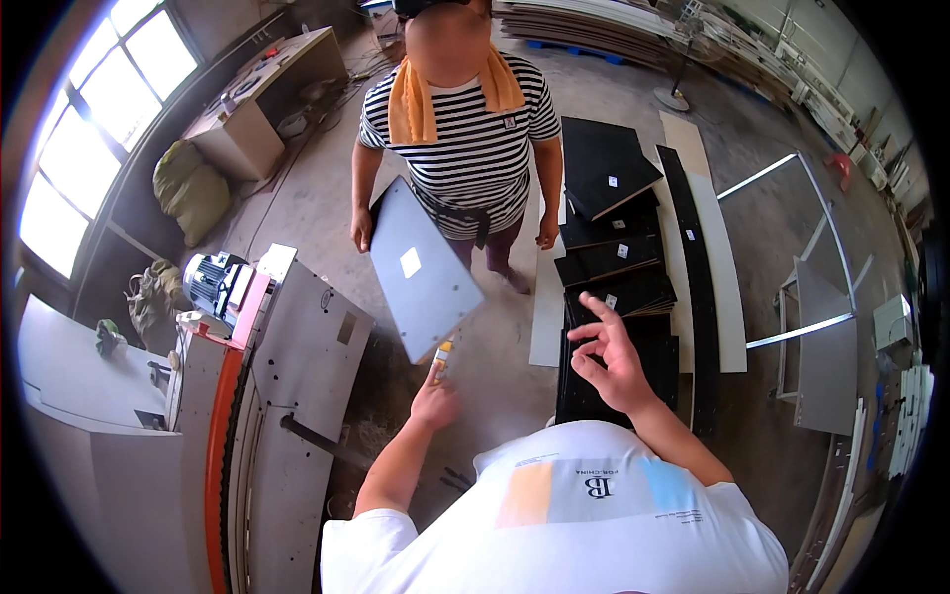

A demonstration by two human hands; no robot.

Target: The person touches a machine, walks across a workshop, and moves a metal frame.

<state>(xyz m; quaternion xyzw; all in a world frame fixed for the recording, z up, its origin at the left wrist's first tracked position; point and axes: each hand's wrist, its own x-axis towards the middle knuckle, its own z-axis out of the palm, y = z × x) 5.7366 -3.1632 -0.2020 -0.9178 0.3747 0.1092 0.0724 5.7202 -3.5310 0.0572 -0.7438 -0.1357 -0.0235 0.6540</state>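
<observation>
My left hand [435, 401] is closed around a slim yellow-and-white object [442, 362]; it is too small to tell its kind. Just beyond its tip is the lower corner of a grey panel [421, 297] with a pale square label on its face. A co-worker [455, 148] in a striped shirt stands facing me and grips that panel's edge with one hand. My right hand [612, 361] is raised with fingers apart and holds nothing. Beneath and beyond it lie stacked black panels [609, 178] with small white labels.
At the left stands a machine with an orange-red rail [226, 436] and a motor [213, 282]. A long black strip [691, 267] lies on pale boards [727, 297] beside the stack. Farther right is a metal frame [826, 223]; a stuffed sack [188, 188] sits near the windows.
</observation>
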